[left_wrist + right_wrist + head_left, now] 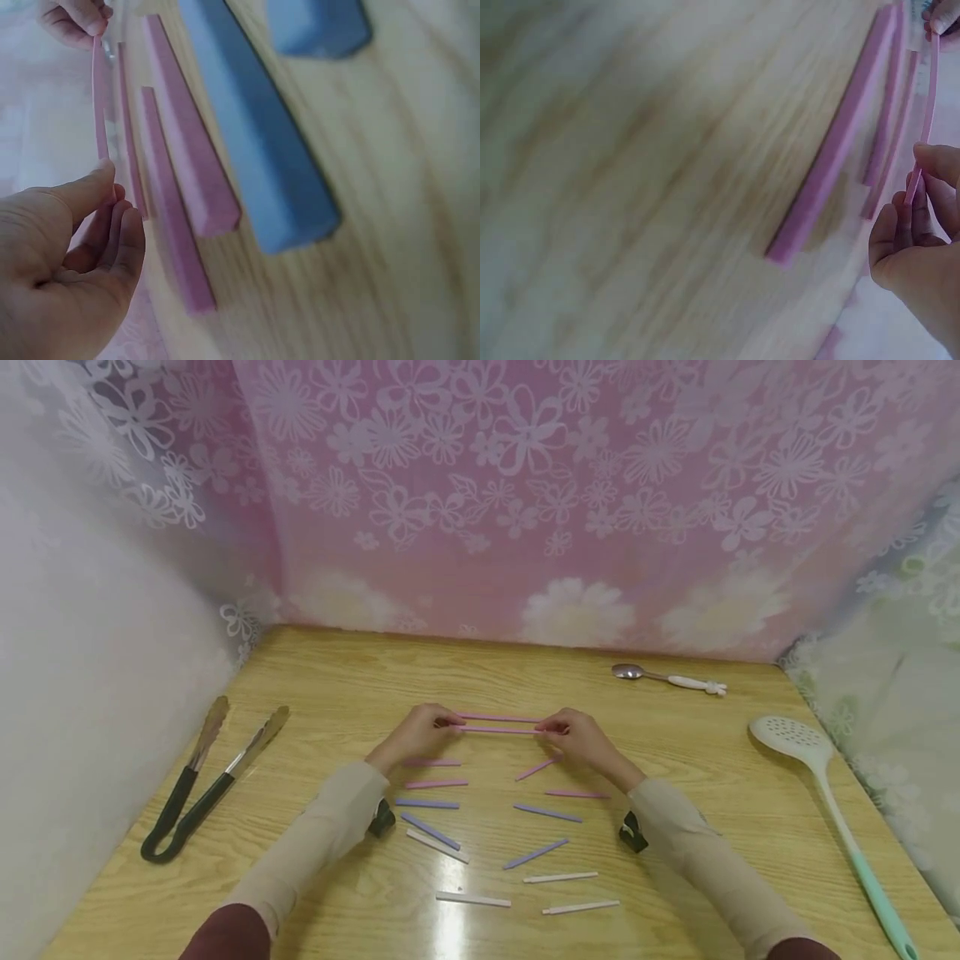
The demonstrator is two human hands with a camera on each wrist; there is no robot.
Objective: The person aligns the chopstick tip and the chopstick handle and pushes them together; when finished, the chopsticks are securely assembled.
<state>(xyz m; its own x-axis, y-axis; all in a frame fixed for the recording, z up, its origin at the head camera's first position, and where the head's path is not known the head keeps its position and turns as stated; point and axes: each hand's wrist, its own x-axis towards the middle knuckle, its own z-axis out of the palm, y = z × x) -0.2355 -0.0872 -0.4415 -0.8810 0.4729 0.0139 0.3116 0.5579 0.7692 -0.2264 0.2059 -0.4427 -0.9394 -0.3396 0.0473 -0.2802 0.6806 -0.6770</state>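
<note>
My left hand (pixel 423 731) and right hand (pixel 585 739) are at the middle of the wooden table. Between them they hold a thin pink stick (pixel 100 105), each pinching one end between thumb and fingers. Close alongside it runs a second long pink stick (pixel 129 135), which appears to lie on the table. Shorter pink sticks lie nearer me, one by the left wrist (pixel 437 783) and another by the right (pixel 577 793). Blue sticks (pixel 547 812) and white sticks (pixel 473 900) are spread between my forearms in two loose columns.
Tongs (pixel 198 793) with dark handles lie spread at the left. A spoon (pixel 667 680) with a white handle rests at the back right. Along the right edge is a slotted ladle (pixel 798 739) with a green handle end. Flowered cloth (pixel 480 527) hangs behind the table (pixel 337 668).
</note>
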